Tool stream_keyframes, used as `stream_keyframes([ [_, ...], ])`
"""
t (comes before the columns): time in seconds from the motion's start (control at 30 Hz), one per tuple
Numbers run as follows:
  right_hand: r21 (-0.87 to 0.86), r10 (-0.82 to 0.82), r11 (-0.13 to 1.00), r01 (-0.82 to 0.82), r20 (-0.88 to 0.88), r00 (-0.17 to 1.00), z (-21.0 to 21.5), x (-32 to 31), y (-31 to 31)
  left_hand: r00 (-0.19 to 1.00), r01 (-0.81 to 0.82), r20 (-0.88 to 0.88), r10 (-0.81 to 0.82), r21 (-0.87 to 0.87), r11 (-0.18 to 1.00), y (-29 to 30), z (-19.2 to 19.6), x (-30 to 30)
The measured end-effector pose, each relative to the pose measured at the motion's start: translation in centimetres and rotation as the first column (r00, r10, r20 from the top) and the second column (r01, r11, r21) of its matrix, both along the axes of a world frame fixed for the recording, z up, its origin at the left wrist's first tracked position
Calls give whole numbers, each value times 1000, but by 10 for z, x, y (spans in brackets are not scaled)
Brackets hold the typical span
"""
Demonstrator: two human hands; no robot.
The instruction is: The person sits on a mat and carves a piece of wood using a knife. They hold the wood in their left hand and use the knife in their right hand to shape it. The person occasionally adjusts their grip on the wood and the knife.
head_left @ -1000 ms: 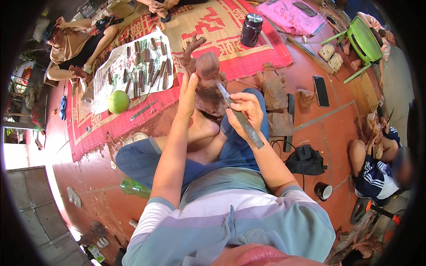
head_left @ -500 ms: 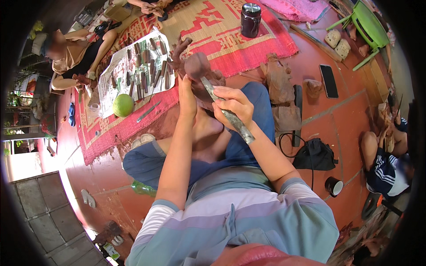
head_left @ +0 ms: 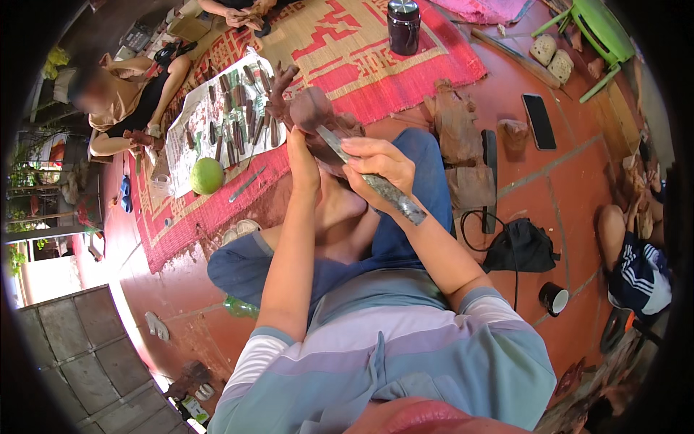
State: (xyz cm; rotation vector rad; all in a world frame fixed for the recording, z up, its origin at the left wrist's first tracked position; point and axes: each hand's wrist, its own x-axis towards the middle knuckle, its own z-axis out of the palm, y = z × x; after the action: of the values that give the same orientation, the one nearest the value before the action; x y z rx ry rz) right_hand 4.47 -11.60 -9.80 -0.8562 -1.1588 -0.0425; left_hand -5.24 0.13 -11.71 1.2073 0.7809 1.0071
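Brace the figure, guide the blade

From my remote seat, I'd have the left hand (head_left: pixel 303 165) brace the dark brown carved figure (head_left: pixel 311 110), wooden by its look, just beyond the crossed legs in blue denim (head_left: pixel 428 172), so it cannot roll. To the right, I'd lay the flat, grey, metal-looking tool (head_left: pixel 391 194) at a low slant and have the right hand (head_left: pixel 384 166) push lightly, in short passes, the left fingertips clear of its line.

On my feed, the left hand rests against the figure's near side; most of its fingers are hidden, so I cannot tell their spread. The right fingers are closed narrow around the tool, its tip just below the figure's rounded lump; I can't judge the pressure.
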Motion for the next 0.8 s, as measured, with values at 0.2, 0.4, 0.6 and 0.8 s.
stream_keyframes([
  [0.2, -89, 15, 996, -19, -49, 999, -18, 1, -5, 998, 40, 59, -38, -33, 999, -4, 7, 4],
  [0.4, -77, 16, 997, -23, -90, 996, -15, -4, -7, 999, 34, -7, -34, 0, 999, -4, 0, -2],
  [0.6, -32, 17, 999, -21, -120, 993, -11, -6, 0, 1000, 15, -11, -15, 21, 1000, 1, -9, -4],
  [0.8, -38, 51, 998, -57, -149, 988, -5, -6, -2, 999, 27, 30, -28, 18, 999, -4, 2, -1],
])
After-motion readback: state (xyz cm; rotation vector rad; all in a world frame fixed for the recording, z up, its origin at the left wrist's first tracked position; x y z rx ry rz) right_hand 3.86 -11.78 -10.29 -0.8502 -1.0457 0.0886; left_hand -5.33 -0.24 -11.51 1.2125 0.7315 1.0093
